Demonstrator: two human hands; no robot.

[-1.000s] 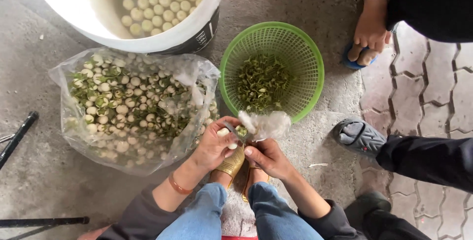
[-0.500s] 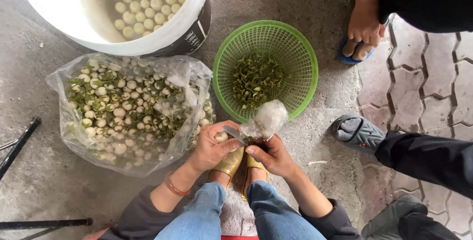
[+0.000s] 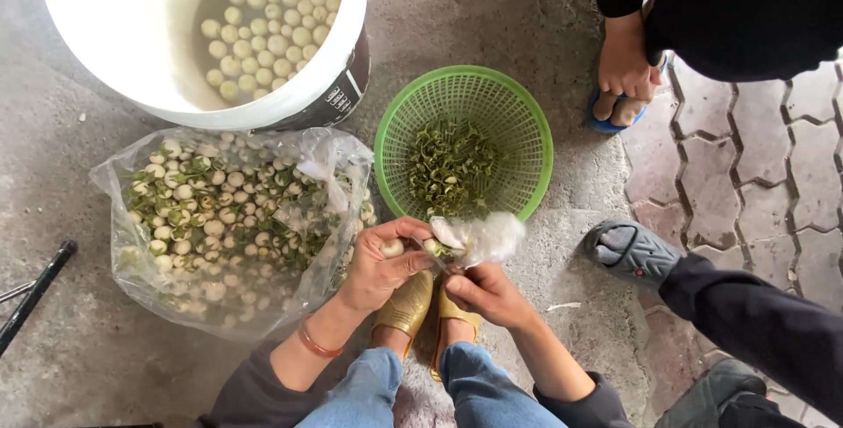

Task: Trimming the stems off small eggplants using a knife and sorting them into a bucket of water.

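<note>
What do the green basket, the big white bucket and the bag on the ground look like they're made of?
Green basket: moulded plastic, likely, from its even mesh of slots.
White bucket: smooth, glossy plastic, probably.
Bag: thin clear plastic film, wrinkled and shiny, its contents showing through.

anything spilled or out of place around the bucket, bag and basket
Nothing stands out. The white bucket stands upright with pale round pieces floating in water, the clear bag lies open but keeps its pile inside, and the green trimmings sit inside the green basket. Only a few small scraps lie on the concrete.
</note>
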